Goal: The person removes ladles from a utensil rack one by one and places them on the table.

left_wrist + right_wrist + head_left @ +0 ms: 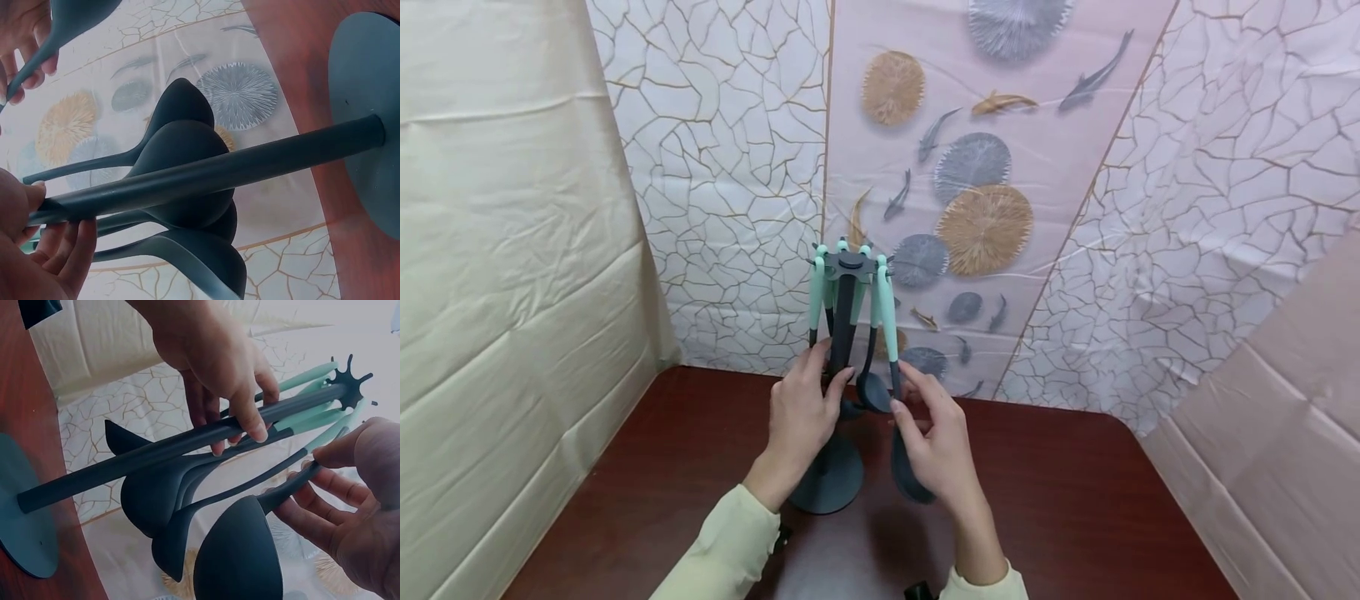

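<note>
A dark utensil stand [844, 321] rises from a round base [829, 487] on the table, with a spoked hook ring on top. My left hand [800, 408] grips its pole partway up, thumb in front and fingers behind. To the right, my right hand [936, 437] pinches the dark neck of a ladle [237, 556] below its mint handle [887, 317]. The ladle's handle top is at the ring; whether it sits on a hook I cannot tell. Other mint-handled utensils hang around the pole, among them a smaller dark ladle or spoon [874, 392] between my hands.
The dark red-brown table [1060, 500] spreads around the base. Behind it hangs a patterned cloth [745, 183] with crackle lines and fish. Plain pale cloths [512, 250] close off both sides.
</note>
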